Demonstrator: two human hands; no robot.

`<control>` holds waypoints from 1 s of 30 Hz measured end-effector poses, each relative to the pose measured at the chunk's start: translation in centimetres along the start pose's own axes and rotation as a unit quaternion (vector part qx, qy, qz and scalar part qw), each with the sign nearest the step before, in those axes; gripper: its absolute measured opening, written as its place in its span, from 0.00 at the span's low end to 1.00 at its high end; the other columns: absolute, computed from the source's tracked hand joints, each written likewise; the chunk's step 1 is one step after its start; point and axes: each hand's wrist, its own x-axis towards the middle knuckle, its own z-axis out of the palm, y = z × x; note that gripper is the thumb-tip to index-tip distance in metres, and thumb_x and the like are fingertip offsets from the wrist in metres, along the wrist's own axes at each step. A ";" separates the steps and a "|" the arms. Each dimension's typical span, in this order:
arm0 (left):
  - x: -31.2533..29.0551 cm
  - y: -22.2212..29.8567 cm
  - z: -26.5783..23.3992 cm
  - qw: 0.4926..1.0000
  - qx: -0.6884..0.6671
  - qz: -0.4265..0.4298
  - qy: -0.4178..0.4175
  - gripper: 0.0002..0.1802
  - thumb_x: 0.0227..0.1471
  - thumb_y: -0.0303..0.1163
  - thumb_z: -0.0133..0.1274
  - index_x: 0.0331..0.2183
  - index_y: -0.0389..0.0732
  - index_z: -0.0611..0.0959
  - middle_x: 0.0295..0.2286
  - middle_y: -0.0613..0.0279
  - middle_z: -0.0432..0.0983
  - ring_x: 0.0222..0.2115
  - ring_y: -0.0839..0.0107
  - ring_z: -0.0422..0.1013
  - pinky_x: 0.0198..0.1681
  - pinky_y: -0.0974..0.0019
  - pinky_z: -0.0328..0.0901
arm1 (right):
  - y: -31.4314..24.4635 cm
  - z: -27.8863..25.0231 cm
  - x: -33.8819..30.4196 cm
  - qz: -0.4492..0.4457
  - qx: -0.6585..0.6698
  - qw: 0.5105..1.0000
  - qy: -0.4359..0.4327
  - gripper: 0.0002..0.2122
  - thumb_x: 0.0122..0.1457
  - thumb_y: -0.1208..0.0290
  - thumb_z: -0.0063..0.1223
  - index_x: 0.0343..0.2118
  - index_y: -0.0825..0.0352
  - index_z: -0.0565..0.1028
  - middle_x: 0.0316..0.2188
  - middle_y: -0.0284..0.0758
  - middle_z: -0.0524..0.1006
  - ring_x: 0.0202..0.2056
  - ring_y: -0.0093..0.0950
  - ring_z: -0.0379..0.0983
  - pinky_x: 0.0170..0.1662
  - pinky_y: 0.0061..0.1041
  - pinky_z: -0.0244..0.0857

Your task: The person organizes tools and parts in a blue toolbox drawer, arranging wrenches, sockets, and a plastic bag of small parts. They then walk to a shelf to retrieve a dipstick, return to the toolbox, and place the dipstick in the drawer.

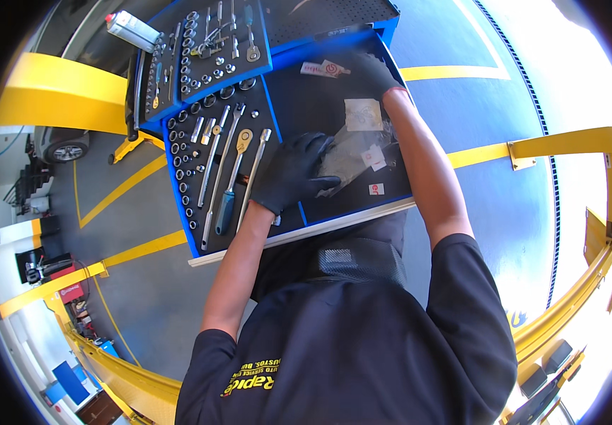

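Head view: tools (244,141) seem sorted, plastic (346,161) remains near the drawer's right edge (389,54), my left fingers (311,145) spread, right hand (371,75) too blurred to tell.

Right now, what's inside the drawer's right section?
Clear plastic bag, beige label, stickers. Left hand covers part of the bag; anything under the right hand is hidden.

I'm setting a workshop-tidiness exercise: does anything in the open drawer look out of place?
Yes: in the right half of the drawer, crumpled clear plastic packaging and red-and-white labels lie at odd angles near the left hand. They look untidy beside the neatly ranged sockets and blue-handled ratchet.
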 end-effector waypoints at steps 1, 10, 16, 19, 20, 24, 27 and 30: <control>0.3 0.6 0.3 0.999 0.030 -0.013 -0.020 0.42 0.49 0.54 0.69 0.60 0.42 0.78 0.55 0.51 0.75 0.58 0.52 0.70 0.62 0.50 0.65 | -0.1 -0.2 0.2 0.014 0.007 1.000 -0.001 0.23 0.60 0.57 0.63 0.58 0.55 0.78 0.52 0.47 0.79 0.55 0.48 0.75 0.60 0.46 0.69; 0.3 1.1 2.1 0.997 0.065 -0.036 -0.016 0.20 0.52 0.41 0.68 0.44 0.44 0.83 0.45 0.56 0.77 0.46 0.55 0.76 0.46 0.50 0.70 | 1.8 1.6 0.5 -0.049 -0.009 0.996 0.068 0.19 0.60 0.60 0.64 0.52 0.60 0.79 0.48 0.43 0.81 0.52 0.47 0.77 0.56 0.45 0.70; -0.4 0.6 1.3 0.985 -0.067 -0.140 0.080 0.13 0.59 0.34 0.63 0.43 0.40 0.82 0.35 0.55 0.82 0.35 0.58 0.80 0.38 0.58 0.72 | -2.0 -5.2 -0.6 -0.020 0.150 0.983 0.107 0.16 0.62 0.64 0.62 0.49 0.67 0.79 0.40 0.46 0.84 0.42 0.43 0.82 0.48 0.39 0.74; -0.3 -0.6 1.0 0.946 -0.182 -0.202 0.176 0.12 0.63 0.33 0.61 0.44 0.36 0.82 0.35 0.54 0.83 0.32 0.65 0.81 0.37 0.63 0.73 | -2.1 -10.5 -2.9 -0.006 0.128 0.983 0.128 0.13 0.65 0.66 0.61 0.47 0.69 0.80 0.38 0.45 0.86 0.38 0.35 0.85 0.47 0.35 0.75; -0.4 -1.4 1.1 0.925 -0.225 -0.214 0.220 0.12 0.64 0.32 0.60 0.45 0.35 0.82 0.36 0.53 0.83 0.32 0.67 0.81 0.37 0.64 0.73 | -1.7 -11.6 -4.1 -0.012 0.106 0.988 0.112 0.13 0.67 0.67 0.59 0.49 0.71 0.80 0.38 0.44 0.86 0.39 0.30 0.84 0.47 0.31 0.75; -0.8 -3.0 0.5 0.884 -0.284 -0.210 0.307 0.13 0.65 0.29 0.58 0.48 0.32 0.81 0.34 0.58 0.82 0.34 0.79 0.76 0.37 0.67 0.72 | -3.5 -12.6 -10.8 0.061 0.132 0.989 0.003 0.14 0.67 0.68 0.59 0.50 0.72 0.79 0.40 0.45 0.85 0.39 0.33 0.84 0.47 0.31 0.76; -0.7 -3.5 -0.4 0.895 -0.248 -0.153 0.337 0.12 0.65 0.28 0.57 0.48 0.33 0.81 0.34 0.57 0.82 0.33 0.79 0.77 0.37 0.68 0.72 | -6.1 -11.7 -14.7 0.034 0.083 0.993 -0.080 0.14 0.63 0.69 0.61 0.48 0.72 0.79 0.41 0.49 0.84 0.38 0.43 0.83 0.45 0.35 0.78; -1.1 -3.0 -0.7 0.910 -0.260 -0.162 0.278 0.12 0.65 0.27 0.58 0.49 0.35 0.82 0.35 0.58 0.82 0.33 0.76 0.78 0.37 0.67 0.73 | -6.6 -10.0 -17.0 0.045 0.118 0.980 -0.154 0.17 0.61 0.69 0.64 0.52 0.69 0.79 0.42 0.48 0.83 0.40 0.45 0.82 0.46 0.40 0.77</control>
